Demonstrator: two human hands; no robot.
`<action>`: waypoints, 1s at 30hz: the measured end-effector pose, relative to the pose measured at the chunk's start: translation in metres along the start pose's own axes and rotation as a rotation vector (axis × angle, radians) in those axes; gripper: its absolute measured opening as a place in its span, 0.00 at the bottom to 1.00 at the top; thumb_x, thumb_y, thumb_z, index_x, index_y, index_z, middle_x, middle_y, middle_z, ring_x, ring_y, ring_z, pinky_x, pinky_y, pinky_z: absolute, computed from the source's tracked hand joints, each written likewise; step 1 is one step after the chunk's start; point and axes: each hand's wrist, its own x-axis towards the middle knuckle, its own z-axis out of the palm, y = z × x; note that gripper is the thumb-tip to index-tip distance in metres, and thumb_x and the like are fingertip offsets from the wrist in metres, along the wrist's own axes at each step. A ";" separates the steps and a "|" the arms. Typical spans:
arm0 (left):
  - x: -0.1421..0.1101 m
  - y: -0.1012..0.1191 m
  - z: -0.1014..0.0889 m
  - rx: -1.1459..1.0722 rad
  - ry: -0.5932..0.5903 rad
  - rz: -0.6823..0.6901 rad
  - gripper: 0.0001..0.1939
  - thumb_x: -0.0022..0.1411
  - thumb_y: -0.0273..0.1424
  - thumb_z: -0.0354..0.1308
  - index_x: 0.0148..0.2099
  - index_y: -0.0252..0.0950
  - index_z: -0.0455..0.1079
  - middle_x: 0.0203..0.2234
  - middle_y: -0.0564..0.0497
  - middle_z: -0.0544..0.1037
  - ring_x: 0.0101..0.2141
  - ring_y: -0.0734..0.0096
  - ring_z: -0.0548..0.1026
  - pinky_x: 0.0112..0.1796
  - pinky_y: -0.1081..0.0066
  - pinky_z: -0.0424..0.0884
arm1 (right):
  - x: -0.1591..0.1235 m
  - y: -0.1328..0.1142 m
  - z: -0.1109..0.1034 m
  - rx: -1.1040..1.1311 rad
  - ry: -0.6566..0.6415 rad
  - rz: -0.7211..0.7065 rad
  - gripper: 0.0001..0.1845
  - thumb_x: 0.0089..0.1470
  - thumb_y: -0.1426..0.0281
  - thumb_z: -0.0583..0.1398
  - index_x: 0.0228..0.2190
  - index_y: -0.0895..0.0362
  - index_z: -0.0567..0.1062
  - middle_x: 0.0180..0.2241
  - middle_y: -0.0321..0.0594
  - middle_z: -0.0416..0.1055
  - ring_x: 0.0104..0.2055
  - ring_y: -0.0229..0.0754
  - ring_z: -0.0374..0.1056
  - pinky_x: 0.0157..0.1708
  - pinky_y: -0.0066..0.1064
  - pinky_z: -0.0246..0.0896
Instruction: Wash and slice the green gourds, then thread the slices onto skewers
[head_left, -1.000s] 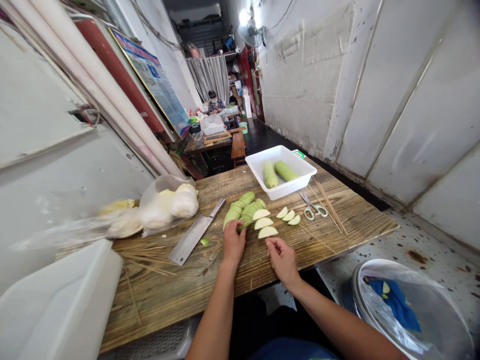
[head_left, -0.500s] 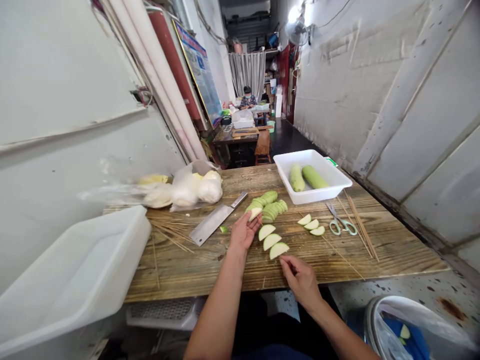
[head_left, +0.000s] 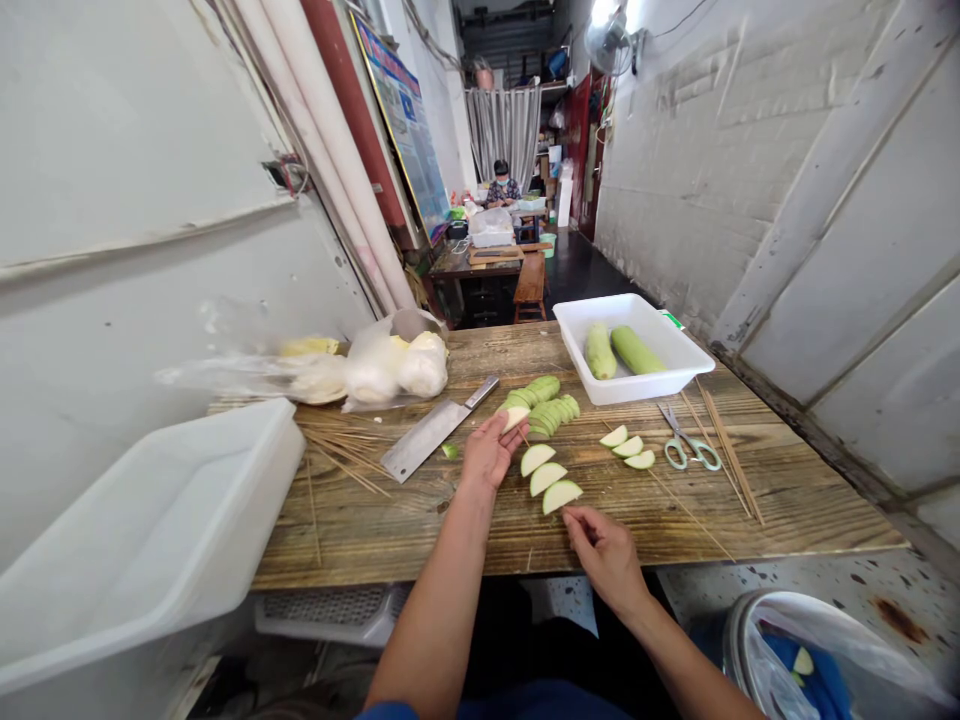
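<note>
In the head view my left hand pinches a pale half-round squash slice between thumb and fingers, beside the sliced green squash. My right hand is closed at the near end of a thin bamboo skewer, most of it hidden. Three half-round slices sit in a row along that skewer, between the two hands. Left of my left hand lies a cleaver with a metal handle. A second skewer with three slices rests on the wooden table to the right.
Scissors and bare skewers lie at the right. A white tray holds two whole squashes. At left are more skewers, a plastic bag and a white tub. A lined bin stands below right.
The camera view has shifted slightly. My left hand still pinches the slice near the skewer's far end, and my right hand keeps its place at the near end.
</note>
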 end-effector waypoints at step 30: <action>0.000 0.000 0.002 -0.020 0.047 0.003 0.02 0.56 0.22 0.56 0.33 0.30 0.70 0.30 0.42 0.79 0.39 0.60 0.77 0.45 0.61 0.72 | 0.000 0.000 -0.002 0.027 0.021 -0.004 0.13 0.57 0.64 0.54 0.31 0.57 0.75 0.22 0.37 0.72 0.23 0.36 0.66 0.24 0.24 0.60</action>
